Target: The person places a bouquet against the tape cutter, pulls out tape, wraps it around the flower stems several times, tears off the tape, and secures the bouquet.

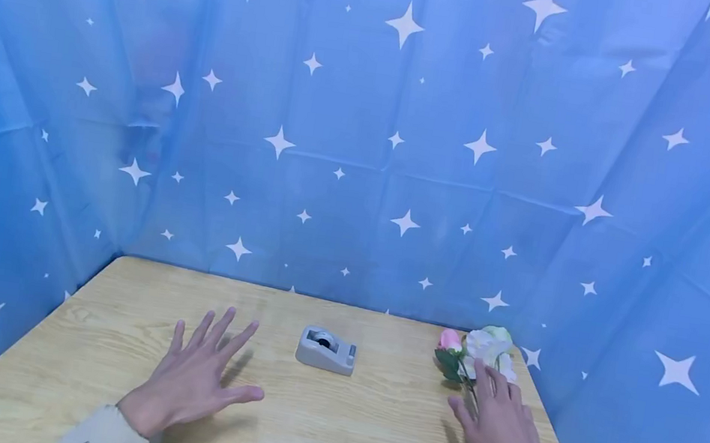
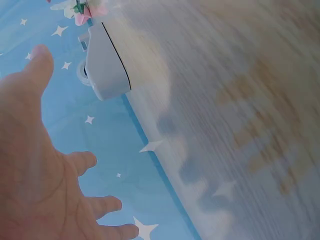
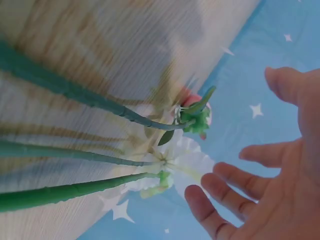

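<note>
My left hand (image 1: pixel 194 380) hovers over the left half of the table with its fingers spread, holding nothing. To its right stands a grey tape dispenser (image 1: pixel 326 350), also in the left wrist view as a pale block (image 2: pixel 106 65). Above the flowers at the table's right side is my right hand (image 1: pixel 502 431), fingers extended and loosely apart. Under it lie artificial flowers: a pink bud (image 1: pixel 449 340) and white blossoms (image 1: pixel 486 346) with green leaves. Several green stems (image 3: pixel 95 100) run beneath this hand in the right wrist view; no finger is curled round them.
The light wood table (image 1: pixel 368 420) has rounded corners. A blue curtain (image 1: pixel 356 116) with white stars hangs behind it and along both sides, close to the table's edges.
</note>
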Demonstrator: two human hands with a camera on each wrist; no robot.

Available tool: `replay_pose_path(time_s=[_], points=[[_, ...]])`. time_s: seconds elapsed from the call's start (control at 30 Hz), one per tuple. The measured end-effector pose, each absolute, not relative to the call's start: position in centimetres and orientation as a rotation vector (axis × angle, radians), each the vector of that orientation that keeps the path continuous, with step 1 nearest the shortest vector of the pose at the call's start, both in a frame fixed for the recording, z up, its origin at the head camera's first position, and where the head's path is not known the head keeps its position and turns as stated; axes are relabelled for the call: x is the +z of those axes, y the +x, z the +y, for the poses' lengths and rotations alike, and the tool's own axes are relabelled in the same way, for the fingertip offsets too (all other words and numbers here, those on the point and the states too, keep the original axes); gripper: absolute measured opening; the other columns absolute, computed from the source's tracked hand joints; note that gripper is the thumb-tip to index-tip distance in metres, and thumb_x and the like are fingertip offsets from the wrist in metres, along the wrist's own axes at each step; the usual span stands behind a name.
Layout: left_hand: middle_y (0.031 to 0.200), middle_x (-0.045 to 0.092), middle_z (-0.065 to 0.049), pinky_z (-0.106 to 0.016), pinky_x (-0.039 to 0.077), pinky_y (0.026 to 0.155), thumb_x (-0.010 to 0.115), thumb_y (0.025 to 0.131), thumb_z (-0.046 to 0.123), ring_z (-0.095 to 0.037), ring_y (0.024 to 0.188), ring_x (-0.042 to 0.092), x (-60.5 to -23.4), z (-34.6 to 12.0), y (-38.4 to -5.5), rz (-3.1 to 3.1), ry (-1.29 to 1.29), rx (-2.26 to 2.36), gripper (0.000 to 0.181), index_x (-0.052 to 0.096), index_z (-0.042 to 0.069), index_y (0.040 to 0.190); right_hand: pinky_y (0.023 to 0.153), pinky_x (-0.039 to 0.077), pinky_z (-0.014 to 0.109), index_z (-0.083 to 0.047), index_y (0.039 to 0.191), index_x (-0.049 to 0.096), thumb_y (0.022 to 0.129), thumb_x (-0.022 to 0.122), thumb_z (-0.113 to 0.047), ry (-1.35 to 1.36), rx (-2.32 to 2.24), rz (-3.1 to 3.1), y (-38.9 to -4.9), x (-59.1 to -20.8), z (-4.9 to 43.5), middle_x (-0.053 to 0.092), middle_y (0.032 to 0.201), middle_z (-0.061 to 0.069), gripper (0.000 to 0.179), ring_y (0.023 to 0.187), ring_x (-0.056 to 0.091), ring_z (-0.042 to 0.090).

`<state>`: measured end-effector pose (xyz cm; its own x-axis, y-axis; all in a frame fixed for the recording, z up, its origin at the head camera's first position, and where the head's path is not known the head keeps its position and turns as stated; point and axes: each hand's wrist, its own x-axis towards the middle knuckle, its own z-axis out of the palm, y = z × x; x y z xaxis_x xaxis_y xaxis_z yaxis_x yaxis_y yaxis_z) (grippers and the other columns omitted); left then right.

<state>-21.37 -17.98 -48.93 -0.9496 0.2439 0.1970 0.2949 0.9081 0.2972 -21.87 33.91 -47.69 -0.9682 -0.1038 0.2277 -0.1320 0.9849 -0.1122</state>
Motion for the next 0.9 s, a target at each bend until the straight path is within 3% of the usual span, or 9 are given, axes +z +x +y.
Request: replay_pose_path(time_s=[0.27,0.63,0.77,0.9], points=[[0.191,0.034,-0.020,-0.092,0.027,0.132,0.069,0.099,0.089,-0.058,0.175,0.033,-48.1,-17.0,-21.3,-2.898,-0.464,-0.495,0.103,0.043,0.034,0.182,0.099,0.059,0.079,0.009,0.173,0.044,0.113,0.078,-0.041,0.170,0.207,-2.911,-22.2,-47.8,34.9,0.057,0.156,0.043,0.085,0.135,0.060,0.064],[0.188,0.041,-0.020,-0.081,0.043,0.131,0.069,0.104,0.083,-0.056,0.166,0.049,-48.5,-15.6,-21.8,-2.875,-0.504,-0.518,0.096,0.048,0.029,0.179,0.093,0.061,0.071,0.027,0.160,0.046,0.112,0.079,-0.030,0.116,0.253,-3.105,-22.8,-47.3,35.8,0.059,0.137,0.049,0.082,0.115,0.065,0.059],[0.187,0.043,-0.019,-0.078,0.048,0.128,0.069,0.104,0.082,-0.055,0.163,0.053,-48.6,-15.0,-21.8,-2.876,-0.515,-0.528,0.094,0.048,0.029,0.179,0.082,0.062,0.062,0.028,0.132,0.064,0.111,0.079,-0.027,0.072,0.301,-3.150,-22.8,-47.4,36.0,0.061,0.120,0.043,0.060,0.098,0.067,0.049],[0.184,0.048,-0.017,-0.080,0.054,0.121,0.072,0.105,0.077,-0.053,0.158,0.058,-48.5,-14.6,-21.8,-2.868,-0.524,-0.540,0.091,0.050,0.028,0.178,0.066,0.056,0.048,0.007,0.097,0.066,0.110,0.081,-0.023,0.043,0.349,-3.159,-22.9,-47.5,36.1,0.057,0.105,0.034,0.035,0.078,0.061,0.032]])
